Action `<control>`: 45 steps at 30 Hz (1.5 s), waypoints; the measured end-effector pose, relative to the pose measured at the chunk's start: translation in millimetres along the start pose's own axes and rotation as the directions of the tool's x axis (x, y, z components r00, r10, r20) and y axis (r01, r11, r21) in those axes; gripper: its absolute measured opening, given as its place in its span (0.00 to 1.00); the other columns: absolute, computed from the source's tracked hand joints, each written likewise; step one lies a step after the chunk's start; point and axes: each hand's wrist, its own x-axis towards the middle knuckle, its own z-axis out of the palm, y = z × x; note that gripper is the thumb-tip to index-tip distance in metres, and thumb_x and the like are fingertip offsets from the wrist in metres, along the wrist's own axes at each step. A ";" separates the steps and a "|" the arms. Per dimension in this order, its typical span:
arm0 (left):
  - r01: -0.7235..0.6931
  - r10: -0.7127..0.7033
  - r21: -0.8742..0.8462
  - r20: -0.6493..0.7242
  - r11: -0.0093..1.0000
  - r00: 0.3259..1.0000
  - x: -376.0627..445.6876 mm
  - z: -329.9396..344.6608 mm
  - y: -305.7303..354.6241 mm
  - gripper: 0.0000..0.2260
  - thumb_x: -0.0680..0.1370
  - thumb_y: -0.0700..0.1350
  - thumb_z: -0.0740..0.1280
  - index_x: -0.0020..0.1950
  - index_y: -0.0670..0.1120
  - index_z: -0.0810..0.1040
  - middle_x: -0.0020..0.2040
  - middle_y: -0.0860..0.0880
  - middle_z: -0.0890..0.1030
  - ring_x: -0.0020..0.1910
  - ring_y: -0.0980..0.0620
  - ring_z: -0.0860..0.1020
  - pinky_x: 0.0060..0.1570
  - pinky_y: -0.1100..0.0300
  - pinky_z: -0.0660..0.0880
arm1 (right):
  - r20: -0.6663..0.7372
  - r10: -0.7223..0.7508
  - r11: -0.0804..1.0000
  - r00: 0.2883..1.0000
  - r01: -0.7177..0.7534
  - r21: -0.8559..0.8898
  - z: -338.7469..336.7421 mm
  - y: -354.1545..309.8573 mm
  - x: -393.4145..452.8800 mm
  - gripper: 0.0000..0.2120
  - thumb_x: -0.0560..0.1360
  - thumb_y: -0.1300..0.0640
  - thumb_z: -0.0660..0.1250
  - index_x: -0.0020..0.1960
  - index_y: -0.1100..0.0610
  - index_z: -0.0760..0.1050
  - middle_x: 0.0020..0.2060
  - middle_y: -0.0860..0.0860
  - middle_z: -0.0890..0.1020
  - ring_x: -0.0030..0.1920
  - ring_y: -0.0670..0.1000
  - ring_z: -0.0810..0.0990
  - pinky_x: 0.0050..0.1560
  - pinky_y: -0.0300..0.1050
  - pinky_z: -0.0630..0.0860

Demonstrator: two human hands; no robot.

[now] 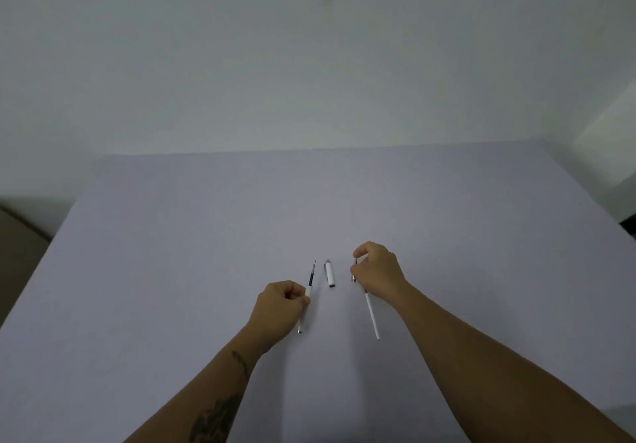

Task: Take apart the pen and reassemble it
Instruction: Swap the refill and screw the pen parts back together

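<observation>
Table [206, 236]: pen cap [329, 273] between both hands.

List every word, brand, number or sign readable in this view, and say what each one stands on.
None can be read.
The pen part with the dark refill in the left hand: no print visible.
The white cap lying on the table: no print visible.
The thin white tube in the right hand: no print visible.
The dark forearm marks: no legible letters.
</observation>
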 end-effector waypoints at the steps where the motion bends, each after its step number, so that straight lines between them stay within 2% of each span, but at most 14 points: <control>1: 0.015 -0.015 0.004 -0.001 1.000 1.000 1.6 2.4 0.1 0.04 0.75 0.40 0.68 0.41 0.43 0.81 0.37 0.47 0.80 0.37 0.50 0.76 0.42 0.57 0.74 | 0.039 -0.010 0.995 0.999 0.014 -0.096 5.1 5.9 4.9 0.14 0.71 0.60 0.67 0.56 0.53 0.76 0.46 0.51 0.79 0.46 0.54 0.80 0.45 0.48 0.79; 3: 0.041 -0.041 0.017 -0.008 0.999 0.999 5.2 6.9 -0.7 0.05 0.75 0.41 0.68 0.40 0.45 0.81 0.38 0.48 0.80 0.36 0.51 0.75 0.42 0.58 0.74 | 0.095 -0.032 0.969 0.995 0.054 -0.242 16.2 13.1 12.9 0.14 0.72 0.58 0.66 0.57 0.52 0.71 0.47 0.51 0.74 0.45 0.54 0.77 0.43 0.46 0.74; 7: 0.088 -0.087 0.041 -0.035 0.995 0.996 12.6 15.5 -2.5 0.05 0.75 0.42 0.68 0.41 0.45 0.82 0.37 0.49 0.81 0.35 0.52 0.75 0.41 0.59 0.73 | 0.105 -0.101 0.926 0.989 0.132 -0.354 34.5 15.6 24.3 0.14 0.72 0.60 0.64 0.55 0.55 0.65 0.40 0.51 0.72 0.40 0.56 0.76 0.38 0.46 0.70; 15: 0.131 -0.129 0.038 -0.047 0.991 0.991 20.6 27.8 -1.7 0.08 0.75 0.42 0.68 0.36 0.50 0.80 0.35 0.53 0.81 0.35 0.54 0.76 0.37 0.63 0.71 | 0.119 -0.124 0.902 0.985 0.162 -0.401 37.6 11.7 33.6 0.08 0.74 0.58 0.64 0.51 0.57 0.68 0.39 0.50 0.72 0.39 0.56 0.74 0.38 0.46 0.69; 18: 0.131 -0.129 0.038 -0.042 0.991 0.991 21.4 30.7 -1.2 0.08 0.75 0.42 0.68 0.36 0.50 0.80 0.34 0.53 0.80 0.34 0.55 0.75 0.36 0.64 0.70 | 0.083 -0.108 0.942 0.991 0.129 -0.311 29.6 11.3 32.8 0.04 0.74 0.57 0.62 0.48 0.56 0.72 0.41 0.50 0.76 0.41 0.55 0.77 0.40 0.46 0.72; 21: 0.111 -0.109 0.039 -0.047 0.993 0.993 21.1 33.5 -2.1 0.07 0.74 0.41 0.69 0.36 0.49 0.80 0.33 0.53 0.79 0.31 0.57 0.74 0.33 0.67 0.71 | 0.067 -0.089 0.990 0.994 0.095 -0.105 25.4 10.3 24.4 0.07 0.74 0.59 0.63 0.45 0.59 0.79 0.40 0.54 0.83 0.41 0.56 0.81 0.43 0.48 0.79; 24: 0.063 -0.060 0.033 -0.082 0.997 0.995 18.9 38.6 -0.1 0.06 0.74 0.41 0.70 0.37 0.48 0.81 0.33 0.53 0.80 0.30 0.58 0.74 0.27 0.73 0.70 | 0.217 -0.014 0.976 0.976 -0.034 0.216 23.9 6.9 12.0 0.07 0.74 0.57 0.67 0.42 0.58 0.84 0.35 0.54 0.84 0.34 0.50 0.79 0.37 0.43 0.76; 26: 0.028 -0.024 0.043 -0.091 0.999 0.996 17.1 42.8 3.6 0.05 0.74 0.41 0.71 0.39 0.47 0.81 0.35 0.52 0.81 0.31 0.57 0.75 0.30 0.70 0.72 | 0.310 0.036 0.926 0.950 -0.149 0.347 22.8 6.3 4.9 0.05 0.75 0.57 0.70 0.44 0.55 0.84 0.38 0.51 0.84 0.33 0.47 0.77 0.33 0.38 0.72; 28: 0.002 0.003 0.062 -0.083 0.998 0.997 15.7 46.0 8.5 0.03 0.74 0.41 0.72 0.40 0.47 0.82 0.35 0.51 0.81 0.32 0.55 0.76 0.34 0.65 0.73 | 0.330 0.071 0.894 0.941 -0.206 0.397 21.7 8.5 -0.8 0.04 0.75 0.58 0.70 0.46 0.56 0.84 0.38 0.50 0.84 0.32 0.46 0.77 0.32 0.38 0.71; 31: -0.018 0.022 0.088 -0.046 0.996 0.999 15.6 48.3 12.0 0.03 0.73 0.42 0.72 0.40 0.48 0.81 0.34 0.52 0.80 0.32 0.55 0.75 0.34 0.64 0.71 | 0.313 0.095 0.889 0.945 -0.222 0.401 16.3 11.0 -6.0 0.04 0.75 0.60 0.70 0.44 0.58 0.83 0.37 0.50 0.83 0.32 0.46 0.76 0.32 0.38 0.72; 37: -0.007 0.004 0.125 0.021 0.992 1.000 14.7 55.2 7.3 0.03 0.75 0.43 0.71 0.41 0.49 0.81 0.38 0.51 0.81 0.35 0.55 0.76 0.36 0.66 0.71 | 0.114 0.156 0.871 0.981 -0.191 0.453 -17.8 10.0 12.0 0.08 0.76 0.61 0.67 0.38 0.58 0.80 0.34 0.52 0.84 0.29 0.46 0.78 0.31 0.40 0.73; 40: -0.011 0.006 0.142 0.037 0.990 0.999 12.7 60.8 4.8 0.03 0.75 0.43 0.70 0.41 0.50 0.80 0.39 0.51 0.80 0.36 0.55 0.76 0.36 0.65 0.71 | 0.064 0.139 0.925 0.988 -0.153 0.347 -31.6 21.8 19.5 0.08 0.74 0.61 0.67 0.36 0.59 0.80 0.33 0.53 0.84 0.30 0.48 0.78 0.33 0.42 0.74; 42: -0.016 0.009 0.150 0.049 0.989 0.999 11.3 64.0 3.6 0.04 0.75 0.43 0.70 0.40 0.50 0.79 0.37 0.52 0.79 0.35 0.55 0.75 0.36 0.65 0.70 | 0.062 0.119 0.981 0.991 -0.127 0.148 -32.2 34.8 18.8 0.07 0.71 0.61 0.67 0.36 0.60 0.81 0.32 0.53 0.85 0.32 0.50 0.79 0.35 0.42 0.75; 45: -0.022 0.010 0.166 0.071 0.986 0.997 9.3 67.7 1.6 0.05 0.75 0.43 0.70 0.39 0.50 0.78 0.36 0.53 0.78 0.34 0.56 0.75 0.35 0.65 0.69 | 0.073 0.131 0.985 0.989 -0.121 -0.121 -23.7 57.0 14.7 0.06 0.69 0.60 0.68 0.35 0.59 0.81 0.36 0.55 0.85 0.38 0.55 0.82 0.38 0.41 0.74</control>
